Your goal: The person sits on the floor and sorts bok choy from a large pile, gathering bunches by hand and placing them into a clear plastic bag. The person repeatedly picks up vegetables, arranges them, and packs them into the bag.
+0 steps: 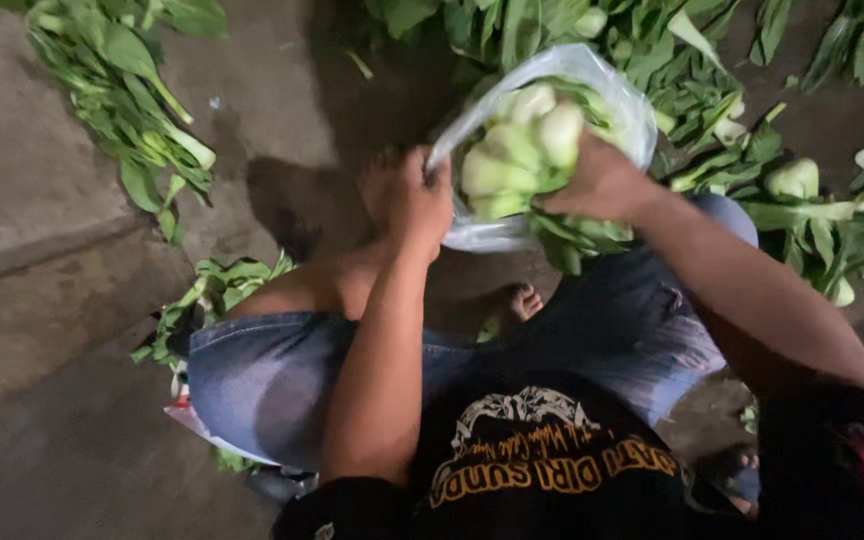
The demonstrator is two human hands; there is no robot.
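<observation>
My left hand grips the rim of a clear plastic bag and holds its mouth wide. My right hand clutches a bunch of pale green bok choy, its white stem ends pointing up, inside the bag's mouth. Dark leaves hang below the bag. I sit low over the concrete floor in blue denim shorts, knees apart, with a bare foot showing under the bag.
Loose bok choy lies in a heap at the right and back. A row of greens runs along the upper left. More leaves sit by my left knee. Bare concrete floor fills the left side.
</observation>
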